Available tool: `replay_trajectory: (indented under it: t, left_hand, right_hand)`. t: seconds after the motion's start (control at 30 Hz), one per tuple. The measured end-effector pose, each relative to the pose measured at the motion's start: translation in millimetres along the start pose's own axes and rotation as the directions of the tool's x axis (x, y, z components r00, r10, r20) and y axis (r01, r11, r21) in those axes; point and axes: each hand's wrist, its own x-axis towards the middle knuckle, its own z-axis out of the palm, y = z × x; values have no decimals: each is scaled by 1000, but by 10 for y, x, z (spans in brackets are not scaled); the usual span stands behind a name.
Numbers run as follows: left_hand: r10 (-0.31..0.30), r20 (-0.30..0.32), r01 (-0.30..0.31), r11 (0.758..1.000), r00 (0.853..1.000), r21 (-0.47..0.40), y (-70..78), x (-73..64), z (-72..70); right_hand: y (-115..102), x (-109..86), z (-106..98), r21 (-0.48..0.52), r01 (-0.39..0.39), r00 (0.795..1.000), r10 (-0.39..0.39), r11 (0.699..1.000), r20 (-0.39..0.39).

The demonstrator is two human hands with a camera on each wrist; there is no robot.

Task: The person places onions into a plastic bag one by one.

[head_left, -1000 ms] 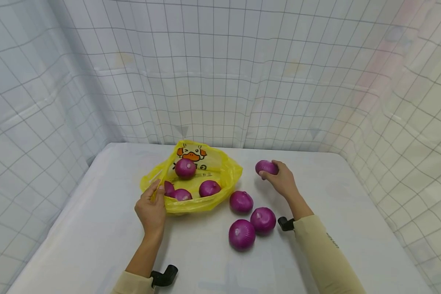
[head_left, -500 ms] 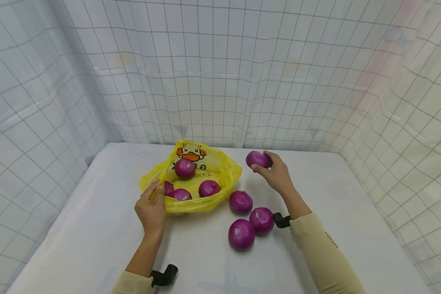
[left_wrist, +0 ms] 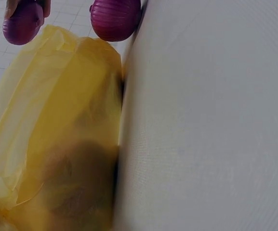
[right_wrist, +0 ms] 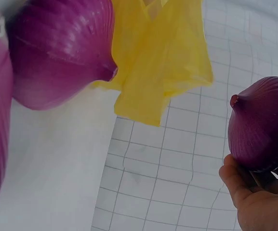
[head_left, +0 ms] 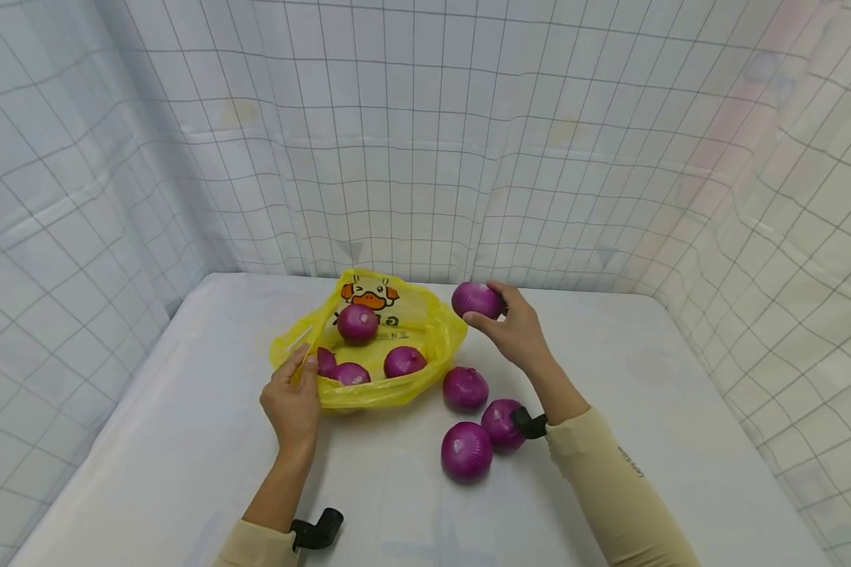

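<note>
In the head view my left hand (head_left: 291,405) pinches the left rim of a yellow plastic bag (head_left: 390,398), which lies with its mouth open. Inside the bag are several purple onions, one of them (head_left: 358,324) near the printed duck face and another (head_left: 404,362) toward the right side. Just beyond the bag's right edge, my right hand (head_left: 519,331) grips an onion (head_left: 475,301) between thumb and fingers, raised off the table. The right wrist view shows this same onion (right_wrist: 261,122) with its stem end toward the bag. The left hand's fingertips are partly hidden by the bag's rim.
On the white table (head_left: 369,488), to the right of the bag, rest three loose onions: one (head_left: 466,389) close by the bag, one (head_left: 503,425) partly behind the right wrist's black camera mount, and one (head_left: 466,452) nearest me. A grid-patterned white curtain (head_left: 425,157) surrounds the table.
My right hand has carried its onion leftward and slightly up, from the table's right side to the bag's right edge. The left hand and the bag have stayed in place.
</note>
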Motion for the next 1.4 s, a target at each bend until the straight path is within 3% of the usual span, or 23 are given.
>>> replay_trajectory:
  t: [0.53,1.0,1.4]
  left_hand:
    - [-3,2,3,1000,1000,2,7,6,12]
    - [-23,7,23,1000,1000,-7,23,7,11]
    - [-16,-7,16,1000,1000,-14,20,18,1]
  right_hand:
    - [-333,13,424,38,98,993,-101,994,66]
    - [-496,105,872,-121,166,969,-139,979,203]
    - [-526,135,1133,-183,162,949,-102,970,298]
